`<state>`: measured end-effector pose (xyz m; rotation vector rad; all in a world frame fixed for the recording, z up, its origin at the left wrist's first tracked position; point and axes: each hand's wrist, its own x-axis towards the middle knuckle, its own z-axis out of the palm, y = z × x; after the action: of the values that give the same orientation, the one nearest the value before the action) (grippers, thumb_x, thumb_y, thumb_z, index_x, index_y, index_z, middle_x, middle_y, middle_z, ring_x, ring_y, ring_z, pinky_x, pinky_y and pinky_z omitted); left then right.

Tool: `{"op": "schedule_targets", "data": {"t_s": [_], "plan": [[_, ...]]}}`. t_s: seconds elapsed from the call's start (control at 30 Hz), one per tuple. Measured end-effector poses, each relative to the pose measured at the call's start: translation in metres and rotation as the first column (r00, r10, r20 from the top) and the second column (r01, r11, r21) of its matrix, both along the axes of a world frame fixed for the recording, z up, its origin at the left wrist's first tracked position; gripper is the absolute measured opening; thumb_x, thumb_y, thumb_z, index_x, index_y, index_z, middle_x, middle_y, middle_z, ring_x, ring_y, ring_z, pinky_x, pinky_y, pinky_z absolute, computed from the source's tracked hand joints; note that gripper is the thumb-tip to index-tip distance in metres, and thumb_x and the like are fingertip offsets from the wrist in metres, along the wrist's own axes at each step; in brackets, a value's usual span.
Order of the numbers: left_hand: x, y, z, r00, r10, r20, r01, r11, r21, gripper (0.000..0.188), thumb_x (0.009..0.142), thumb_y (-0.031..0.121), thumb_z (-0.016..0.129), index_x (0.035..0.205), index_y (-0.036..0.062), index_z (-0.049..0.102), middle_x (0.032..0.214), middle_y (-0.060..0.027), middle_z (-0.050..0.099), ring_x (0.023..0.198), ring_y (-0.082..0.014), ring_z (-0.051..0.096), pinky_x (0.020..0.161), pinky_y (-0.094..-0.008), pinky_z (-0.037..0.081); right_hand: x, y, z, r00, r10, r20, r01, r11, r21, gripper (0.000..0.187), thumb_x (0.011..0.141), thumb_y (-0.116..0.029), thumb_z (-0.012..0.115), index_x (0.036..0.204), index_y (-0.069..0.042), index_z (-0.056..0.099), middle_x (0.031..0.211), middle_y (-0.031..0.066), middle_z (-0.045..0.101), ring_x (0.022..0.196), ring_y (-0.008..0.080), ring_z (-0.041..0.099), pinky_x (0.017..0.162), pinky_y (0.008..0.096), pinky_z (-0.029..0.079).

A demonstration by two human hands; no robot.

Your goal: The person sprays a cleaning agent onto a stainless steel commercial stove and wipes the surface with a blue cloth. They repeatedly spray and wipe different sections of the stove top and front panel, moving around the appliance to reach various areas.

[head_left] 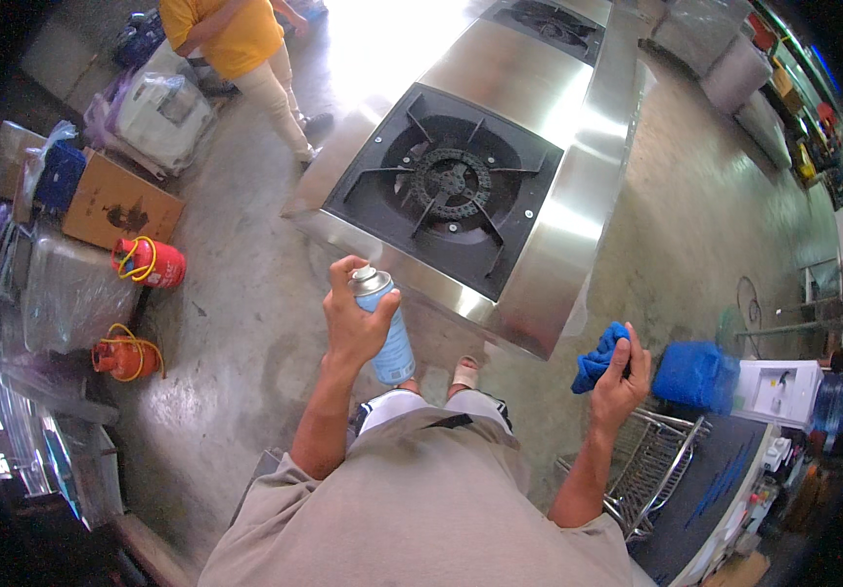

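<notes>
A light blue spray can stands nearly upright in my left hand, with the index finger on its white nozzle. Faint mist shows just above the nozzle. My right hand grips a crumpled blue cloth between thumb and fingers, off to the right of the stove. In front of me is a stainless steel stove with a black burner set in its top. The spray can is close to the stove's near left edge. Neither hand touches the stove.
A second burner lies at the stove's far end. Two red gas cylinders with yellow hoses stand on the left by a cardboard box. Another person in yellow walks at the far left. A wire rack is at right.
</notes>
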<state>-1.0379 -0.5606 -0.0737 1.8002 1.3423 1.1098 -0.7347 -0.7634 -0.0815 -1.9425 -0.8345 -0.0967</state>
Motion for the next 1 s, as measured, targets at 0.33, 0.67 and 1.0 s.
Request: {"op": "schedule_targets", "data": {"t_s": [0.33, 0.67, 1.0], "plan": [[0.036, -0.039, -0.007, 0.998, -0.067, -0.011, 0.066, 0.996, -0.064, 0.056, 0.08, 0.017, 0.082, 0.124, 0.0074, 0.049, 0.095, -0.0158, 0.069, 0.088, -0.0283, 0.072, 0.081, -0.0408, 0.056, 0.022, -0.026, 0.0, 1.0, -0.024, 0.0, 0.024, 0.999, -0.028, 0.029, 0.105, -0.023, 0.064, 0.126, -0.005, 0.073, 0.088, 0.0075, 0.06, 0.079, 0.0181, 0.06, 0.073, 0.0338, 0.049], [0.066, -0.117, -0.006, 0.951, -0.306, -0.031, 0.307, 0.952, 0.002, 0.068, 0.077, 0.016, 0.084, 0.131, 0.0121, 0.043, 0.106, -0.0185, 0.067, 0.093, -0.0308, 0.07, 0.082, -0.0434, 0.056, 0.028, 0.006, 0.025, 0.951, 0.251, -0.179, -0.223, 0.962, 0.16, 0.029, 0.107, -0.023, 0.061, 0.125, -0.003, 0.073, 0.091, 0.0029, 0.067, 0.084, 0.0119, 0.059, 0.076, 0.0298, 0.049], [0.0, -0.14, -0.024, 0.976, -0.204, 0.071, 0.173, 0.935, 0.308, 0.094, 0.07, 0.002, 0.085, 0.145, 0.0103, 0.029, 0.116, -0.0229, 0.065, 0.095, -0.0302, 0.071, 0.079, -0.0412, 0.059, 0.021, 0.066, 0.067, 0.807, 0.589, -0.04, -0.583, 0.806, 0.106, 0.034, 0.106, -0.027, 0.062, 0.129, -0.003, 0.069, 0.101, 0.0123, 0.071, 0.089, 0.0196, 0.067, 0.083, 0.0334, 0.053]]}}
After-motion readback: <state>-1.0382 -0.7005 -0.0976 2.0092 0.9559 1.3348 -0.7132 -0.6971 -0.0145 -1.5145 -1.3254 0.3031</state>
